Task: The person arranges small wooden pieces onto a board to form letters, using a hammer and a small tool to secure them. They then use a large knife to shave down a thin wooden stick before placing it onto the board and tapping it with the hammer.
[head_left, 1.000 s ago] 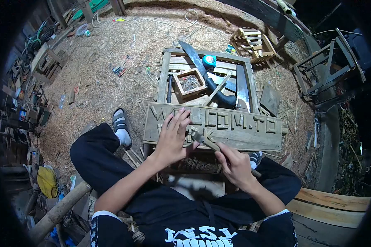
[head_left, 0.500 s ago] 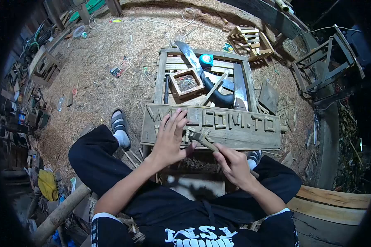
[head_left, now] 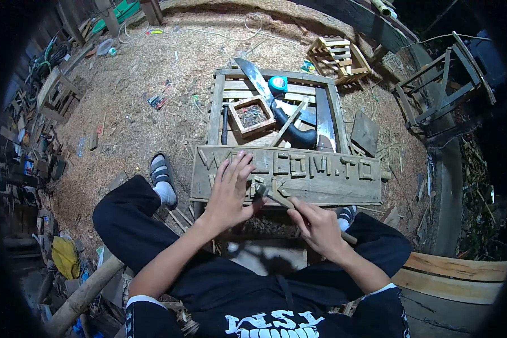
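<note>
A wooden sign board (head_left: pixel 321 188) with raised stick letters lies across a slatted wooden pallet table (head_left: pixel 218 107) in front of me. My left hand (head_left: pixel 231 188) rests flat on the board's left part, fingers spread over the letters. My right hand (head_left: pixel 319 228) grips the wooden handle of a hammer (head_left: pixel 273 193), whose head sits low over the board just right of my left hand's thumb.
On the pallet behind the board lie a small square wooden box (head_left: pixel 252 116), a machete (head_left: pixel 256 79), a teal tape roll (head_left: pixel 277 85), a saw blade (head_left: pixel 324 121) and a black curved handle (head_left: pixel 293 132). A small crate (head_left: pixel 337 56) and sawdust ground surround it.
The hammer head has dropped slightly toward the board. My left hand stays on the letters. The view has shifted a little.
</note>
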